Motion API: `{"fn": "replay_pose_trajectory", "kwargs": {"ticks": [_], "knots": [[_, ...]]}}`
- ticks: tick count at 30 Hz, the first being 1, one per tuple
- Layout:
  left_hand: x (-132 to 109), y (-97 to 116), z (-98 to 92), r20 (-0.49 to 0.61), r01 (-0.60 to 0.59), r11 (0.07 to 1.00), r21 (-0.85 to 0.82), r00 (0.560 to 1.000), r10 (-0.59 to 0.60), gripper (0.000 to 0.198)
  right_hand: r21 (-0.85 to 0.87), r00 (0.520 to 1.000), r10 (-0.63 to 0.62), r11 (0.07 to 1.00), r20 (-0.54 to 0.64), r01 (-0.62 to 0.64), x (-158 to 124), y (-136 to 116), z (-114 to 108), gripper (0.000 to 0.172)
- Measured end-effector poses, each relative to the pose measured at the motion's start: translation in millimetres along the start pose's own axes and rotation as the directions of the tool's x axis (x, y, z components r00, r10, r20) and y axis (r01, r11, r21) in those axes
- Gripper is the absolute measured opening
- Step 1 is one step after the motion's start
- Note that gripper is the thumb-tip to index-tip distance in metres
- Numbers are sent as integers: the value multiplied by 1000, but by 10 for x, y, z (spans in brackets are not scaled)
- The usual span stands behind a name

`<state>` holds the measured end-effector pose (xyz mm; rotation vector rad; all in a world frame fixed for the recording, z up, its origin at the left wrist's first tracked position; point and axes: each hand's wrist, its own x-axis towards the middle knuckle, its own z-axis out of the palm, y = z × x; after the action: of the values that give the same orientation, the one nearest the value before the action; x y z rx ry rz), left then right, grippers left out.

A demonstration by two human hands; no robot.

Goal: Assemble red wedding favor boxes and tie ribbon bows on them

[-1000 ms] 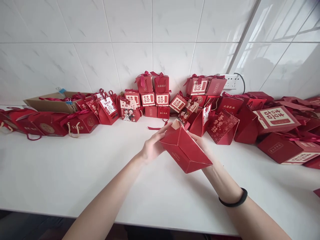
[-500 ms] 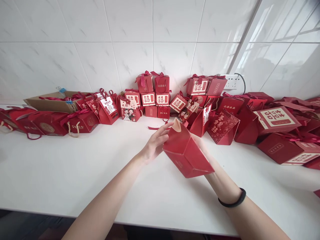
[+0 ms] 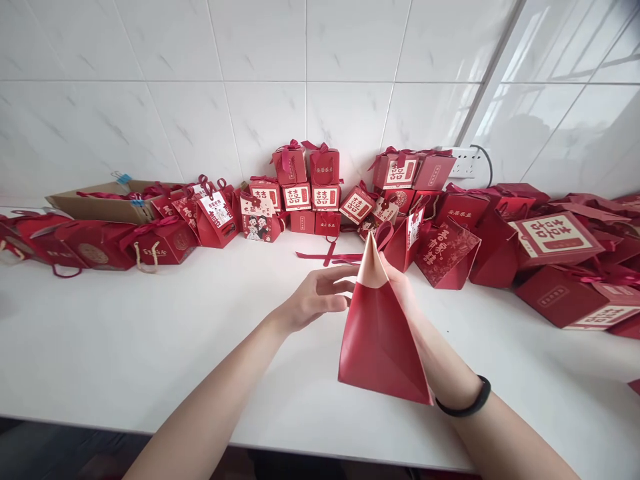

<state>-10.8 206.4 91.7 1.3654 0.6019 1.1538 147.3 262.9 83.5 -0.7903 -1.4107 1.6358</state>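
Note:
A red gift box [image 3: 383, 340] with a triangular side and a folded, cream-edged top is held up above the white table. My right hand [image 3: 400, 283] grips it from the right, its fingers mostly hidden behind the box. A dark red ribbon loop [image 3: 384, 235] shows at the box's top. Beside the box's left face is my left hand [image 3: 320, 297], fingers apart and slightly bent, with the fingertips at the box's edge; whether they touch it I cannot tell. Beyond the hands a loose dark red ribbon [image 3: 330, 257] lies on the table.
Red boxes [image 3: 315, 197] are stacked along the tiled wall [image 3: 265, 113]. More boxes [image 3: 555, 243] pile up at the right. On the left stand further red boxes [image 3: 165, 243] and an open cardboard carton [image 3: 100, 208] with blue clips. A power strip [image 3: 463, 162] is by the wall.
The box has turned from showing its base to standing more upright, its triangular side facing me. My left hand has come away from its top and lowered slightly. More ribbon now shows on the table.

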Motion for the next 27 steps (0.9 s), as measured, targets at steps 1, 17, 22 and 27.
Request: {"fn": "replay_pose_trajectory", "kwargs": {"ticks": [1,17,22,27], "knots": [[2,6,-2,-2,-4,1000,-16,1000,4,64,71,992,110,991,54,-114,6,-12,6,57],[108,-251,-183,-478,141,929,-343,825,-302,35,132,974,-211,971,85,198,31,-35,78,30],[84,-213,-154,-367,186,912,-366,872,-325,30,86,953,-241,970,184,228,-17,-64,82,25],[121,-218,-117,-526,40,981,-192,839,-137,32,29,954,-260,965,148,259,-29,-77,83,28]]}}
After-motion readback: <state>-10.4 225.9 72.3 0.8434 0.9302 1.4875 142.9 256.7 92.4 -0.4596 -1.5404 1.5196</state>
